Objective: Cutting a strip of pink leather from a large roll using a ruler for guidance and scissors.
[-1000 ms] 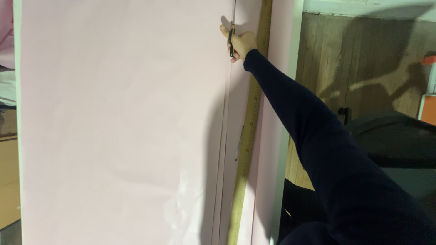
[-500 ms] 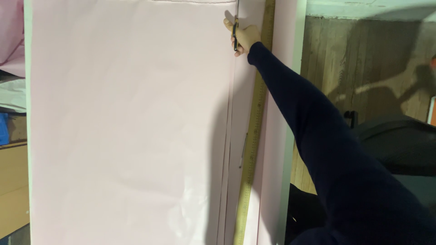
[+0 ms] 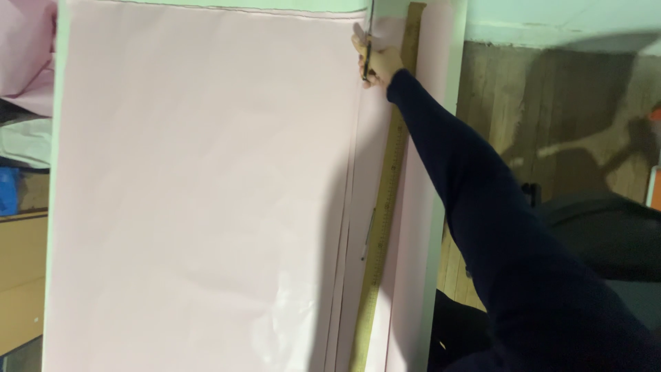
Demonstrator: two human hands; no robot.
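My right hand [image 3: 376,60], in a dark blue sleeve, reaches to the far end of a table and grips dark scissors [image 3: 368,48]. The blades point away from me at the far edge of a large pale pink cloth [image 3: 200,186]. A long cut runs down the cloth just left of a long wooden ruler [image 3: 387,200]. The ruler lies lengthwise on the narrow cloth strip to the right of the cut. My left hand is out of view.
The table's pale green edge [image 3: 441,207] shows along the right and far sides. A wooden floor [image 3: 551,117] lies to the right with a dark bag [image 3: 606,234] on it. More pink cloth [image 3: 24,55] and cardboard boxes [image 3: 21,282] sit at the left.
My right hand has moved the scissors further away along the cut, up to the cloth's far edge. The view has shifted slightly.
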